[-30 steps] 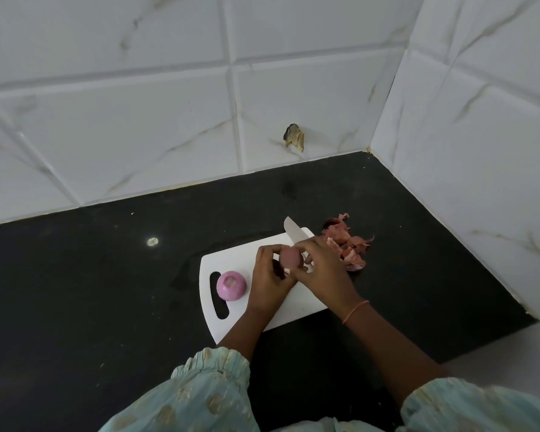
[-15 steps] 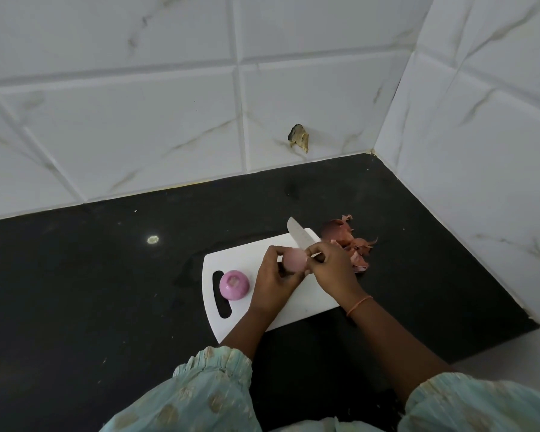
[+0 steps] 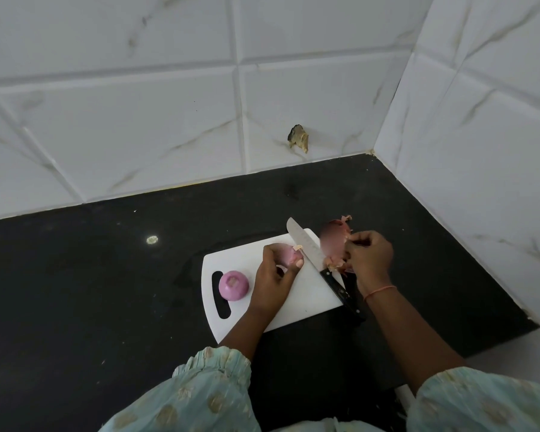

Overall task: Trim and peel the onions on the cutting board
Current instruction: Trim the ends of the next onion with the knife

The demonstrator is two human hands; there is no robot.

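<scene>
White cutting board (image 3: 306,294): lies on the black surface (image 3: 106,275) at centre.
Peeled red onion (image 3: 233,285): sits bare at the board's 9 o'clock end, beside the handle slot; judged finished.
Second onion (image 3: 286,255): held just above the board near 12 o'clock, pink flesh showing, a scrap of skin at its tip; judged nearly peeled.
Left hand (image 3: 273,275): grip closed around the second onion, fingers curled over it, wrist low over the board.
Right hand (image 3: 370,260): off the board's 3 o'clock edge, fingers pinching a broad strip of onion skin (image 3: 332,241) over the peel pile (image 3: 335,263).
Knife (image 3: 317,263): lies flat across the board's 3 o'clock side, ungripped.
Remaining: last scraps, possibly a final trim.
</scene>
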